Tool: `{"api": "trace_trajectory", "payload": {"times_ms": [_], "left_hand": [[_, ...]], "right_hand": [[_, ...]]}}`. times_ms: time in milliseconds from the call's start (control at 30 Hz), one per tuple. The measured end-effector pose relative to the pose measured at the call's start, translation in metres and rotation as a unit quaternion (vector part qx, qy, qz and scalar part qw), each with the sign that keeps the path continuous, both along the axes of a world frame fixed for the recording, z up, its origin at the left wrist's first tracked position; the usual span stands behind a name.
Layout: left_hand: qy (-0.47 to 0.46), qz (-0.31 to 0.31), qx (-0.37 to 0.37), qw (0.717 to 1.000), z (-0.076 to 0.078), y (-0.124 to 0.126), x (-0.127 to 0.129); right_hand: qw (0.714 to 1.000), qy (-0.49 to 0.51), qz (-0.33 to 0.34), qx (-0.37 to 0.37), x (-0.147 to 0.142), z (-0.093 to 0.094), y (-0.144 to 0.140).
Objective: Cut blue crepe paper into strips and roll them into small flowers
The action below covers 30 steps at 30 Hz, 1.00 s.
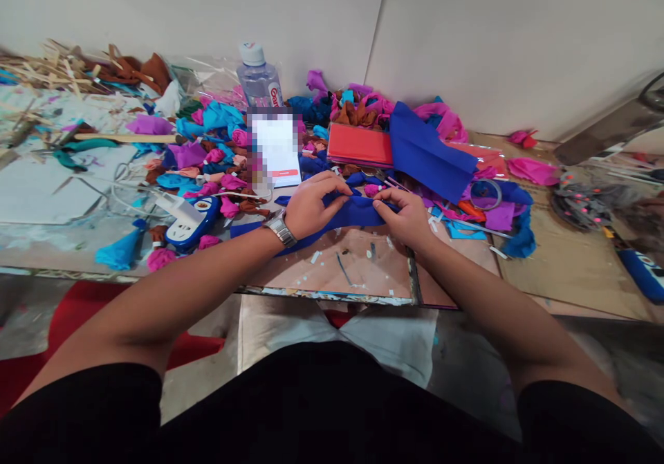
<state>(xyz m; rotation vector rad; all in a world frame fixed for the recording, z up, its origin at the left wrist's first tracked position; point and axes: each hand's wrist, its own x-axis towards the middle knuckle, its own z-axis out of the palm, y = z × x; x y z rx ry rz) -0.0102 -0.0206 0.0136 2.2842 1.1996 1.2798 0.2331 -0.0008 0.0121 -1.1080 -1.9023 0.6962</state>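
- Over the front of the worktop point(363, 270), in the head view, a strip point(355, 216) runs between the left hand point(315, 207) and the right hand point(407, 218).
- It is deep blue and soft-looking, wrinkled along its upper edge; cloth or paper, I cannot tell.
- Its left part passes beneath the wrist with the watch point(281, 229).
- Both hands pinch it, thumbs against fingers.

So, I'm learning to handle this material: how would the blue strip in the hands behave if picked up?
The blue strip would likely be floppy, since it bends and ripples about the left hand and right hand. It looks like a thin sheet, so it is probably light for its size.
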Motion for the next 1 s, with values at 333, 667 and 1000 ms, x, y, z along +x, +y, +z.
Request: {"api": "trace_trajectory", "payload": {"times_ms": [333,667,1000], "left_hand": [[-0.027,-0.01,0.013,0.999,-0.004,0.001,0.0],[0.086,-0.044,-0.087,0.991,-0.004,-0.003,0.003],[0.093,-0.065,-0.107,0.988,-0.003,-0.004,0.003]], "right_hand": [[1.0,-0.006,-0.002,0.012,0.0,-0.003,0.0],[0.993,-0.072,0.057,0.069,0.001,-0.007,-0.006],[0.991,-0.076,0.081,0.075,0.0,-0.011,-0.006]]}}
